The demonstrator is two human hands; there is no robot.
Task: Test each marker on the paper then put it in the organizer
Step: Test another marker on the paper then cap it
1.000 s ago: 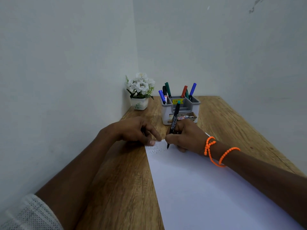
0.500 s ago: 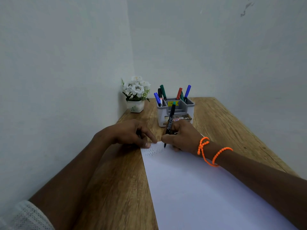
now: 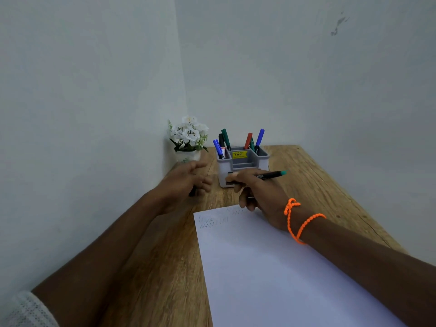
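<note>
Wooden desk point(image 3: 151, 267) tucked into a pale wall corner. At left, flower pot point(image 3: 188, 155) parked against the wall. Left hand point(image 3: 186, 182) lifted off the sheet, fingers loosely curled around something small and dark, likely the cap, kept ready for recapping. Paper point(image 3: 271, 267) with zigzag test lines near its far edge. Organizer point(image 3: 245, 161) behind, already holding several markers. Right hand point(image 3: 257, 197) pinching the black marker point(image 3: 269, 175), held level, tip pointing left toward the cap.

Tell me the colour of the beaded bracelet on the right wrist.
Bright orange beaded bracelet, clearest in the head view.
</note>
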